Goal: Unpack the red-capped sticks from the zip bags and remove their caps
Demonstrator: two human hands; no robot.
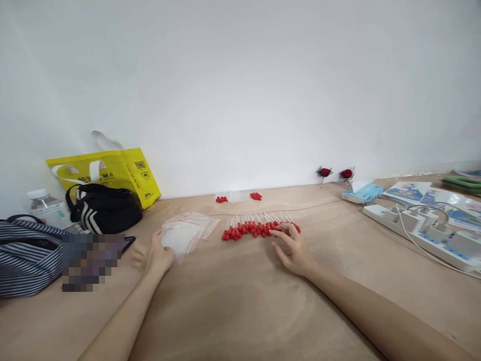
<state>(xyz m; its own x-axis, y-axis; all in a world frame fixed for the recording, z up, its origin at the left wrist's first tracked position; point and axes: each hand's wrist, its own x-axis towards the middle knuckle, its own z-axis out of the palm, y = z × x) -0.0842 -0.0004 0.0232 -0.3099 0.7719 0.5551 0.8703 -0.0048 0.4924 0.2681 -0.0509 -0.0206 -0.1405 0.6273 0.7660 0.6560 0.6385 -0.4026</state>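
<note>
1. My left hand (156,258) is at the near left edge of the loose stack of clear bags (180,238), thumb beside the plastic. Its other fingers are blurred, so I cannot tell whether it grips anything.
2. My right hand (295,253) is at the right part of the row of red-tipped sticks (255,229). Its fingers are bent and parted, with a gap between thumb and forefinger; the fingertips are at the red heads, though I cannot tell whether they touch.
3. That row lies on the table (233,311) in front of me, red heads towards me and pale stems towards the wall (240,100). The bags overlap just left of it.
4. Farther back, near the wall, are a left red cluster (221,199) and a right red cluster (256,196), with clear plastic about them.
5. To my left are a yellow bag (112,165), a black bag (112,210) and a striped bag (30,258).
6. To my right are two dark red flowers (325,172), a blue-and-white pack (364,193) and a white power strip (460,258) with plugs.
</note>
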